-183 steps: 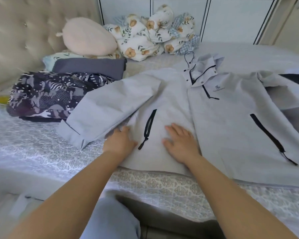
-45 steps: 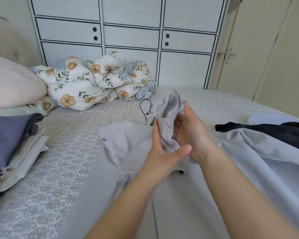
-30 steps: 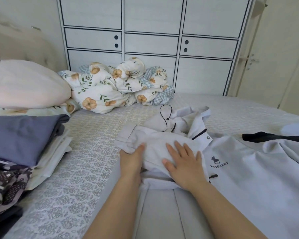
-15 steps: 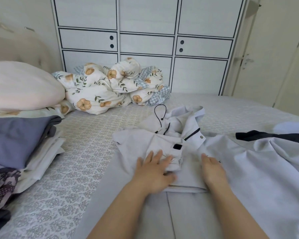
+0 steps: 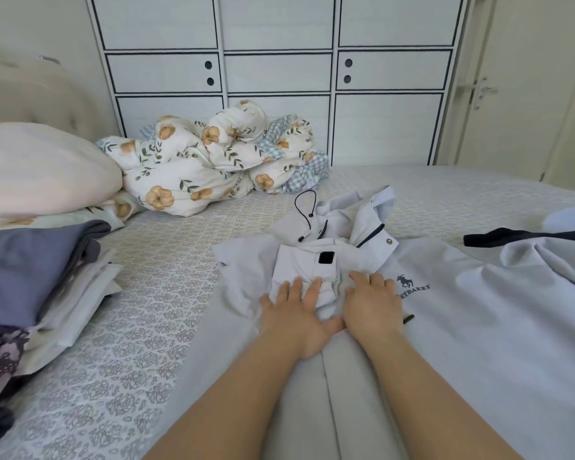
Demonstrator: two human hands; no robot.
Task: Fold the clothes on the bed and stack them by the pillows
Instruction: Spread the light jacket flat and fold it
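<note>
A pale grey jacket (image 5: 478,313) with black zips and a horse logo lies spread across the bed. Its left sleeve is folded in over the chest, the cuff (image 5: 307,265) with a black tab lying below the collar (image 5: 346,214). My left hand (image 5: 296,313) rests flat on the folded sleeve, fingers spread. My right hand (image 5: 372,303) presses flat beside it on the chest, thumbs nearly touching. A stack of folded clothes (image 5: 30,270) sits at the left, below a pink pillow (image 5: 44,171).
A bundled floral duvet (image 5: 206,167) lies at the far side of the bed against white cabinets (image 5: 279,74). A dark garment (image 5: 525,235) shows at the right behind the jacket. The patterned bedsheet (image 5: 140,310) is bare between the stack and the jacket. A door stands at right.
The hands held the bunched sleeve cuff up, then laid it on the chest. In the last half second the right hand slid left to meet the left hand on the folded sleeve.
</note>
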